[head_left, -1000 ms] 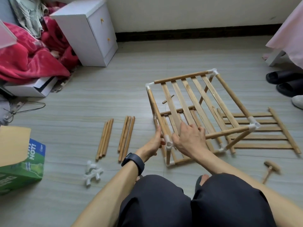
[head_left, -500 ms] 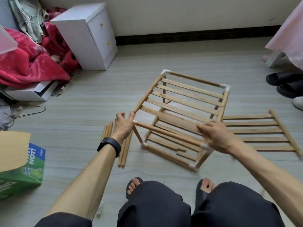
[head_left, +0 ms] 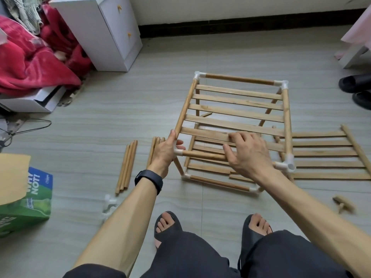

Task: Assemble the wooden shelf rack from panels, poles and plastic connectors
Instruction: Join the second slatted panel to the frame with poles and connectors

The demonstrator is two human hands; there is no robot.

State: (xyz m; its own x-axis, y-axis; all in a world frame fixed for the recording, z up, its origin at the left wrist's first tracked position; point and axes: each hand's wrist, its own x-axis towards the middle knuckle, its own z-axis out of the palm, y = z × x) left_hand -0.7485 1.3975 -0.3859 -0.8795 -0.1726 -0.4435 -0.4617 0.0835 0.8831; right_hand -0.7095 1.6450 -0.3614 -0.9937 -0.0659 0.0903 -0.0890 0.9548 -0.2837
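Two hands (head_left: 163, 155) (head_left: 249, 155), one rack (head_left: 236, 79), one loose panel (head_left: 325, 163), two pole bundles (head_left: 126, 167) (head_left: 155, 143), one mallet (head_left: 343, 204).

Half-built rack (head_left: 236, 106) standing, white corner connectors (head_left: 284, 84); spare slatted panel (head_left: 325, 163) flat right; loose poles (head_left: 128, 163) left.

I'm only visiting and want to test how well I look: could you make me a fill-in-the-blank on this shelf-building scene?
1. The left hand grips the rack at a corner joined by a white plastic ____.
2. A spare panel lies flat on the rack's ____ side.
3. The black watch is worn on the ____ wrist.
Missing words: connector; right; left.
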